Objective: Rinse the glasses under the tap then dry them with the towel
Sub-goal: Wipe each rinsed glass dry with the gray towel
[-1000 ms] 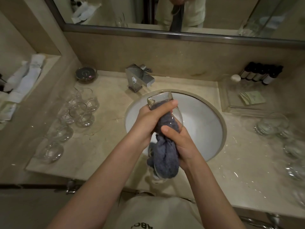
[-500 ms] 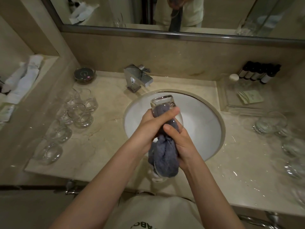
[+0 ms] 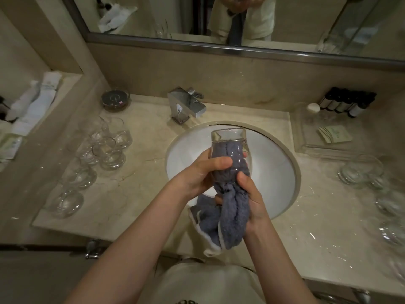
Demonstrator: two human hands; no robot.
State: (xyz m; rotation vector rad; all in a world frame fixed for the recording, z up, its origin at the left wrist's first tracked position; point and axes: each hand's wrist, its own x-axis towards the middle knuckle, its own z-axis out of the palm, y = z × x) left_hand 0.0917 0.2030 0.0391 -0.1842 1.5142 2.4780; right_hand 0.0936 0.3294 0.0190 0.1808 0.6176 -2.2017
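Two hands over sink (image 3: 282,172) | left (image 3: 203,172) grasping glass (image 3: 228,139) | right (image 3: 252,194) clenched round towel (image 3: 232,216) stuffed inside glass

Dim warm light, perhaps edge-blurred

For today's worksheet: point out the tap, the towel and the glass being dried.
tap (image 3: 186,105), head view, on its chrome body.
towel (image 3: 232,218), head view, on its hanging folds.
glass (image 3: 228,134), head view, on its thick base.

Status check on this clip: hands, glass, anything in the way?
Left hand grips clear drinking glass over white basin. Right hand holds blue-grey towel, stuffed inside glass. Nothing in the way.
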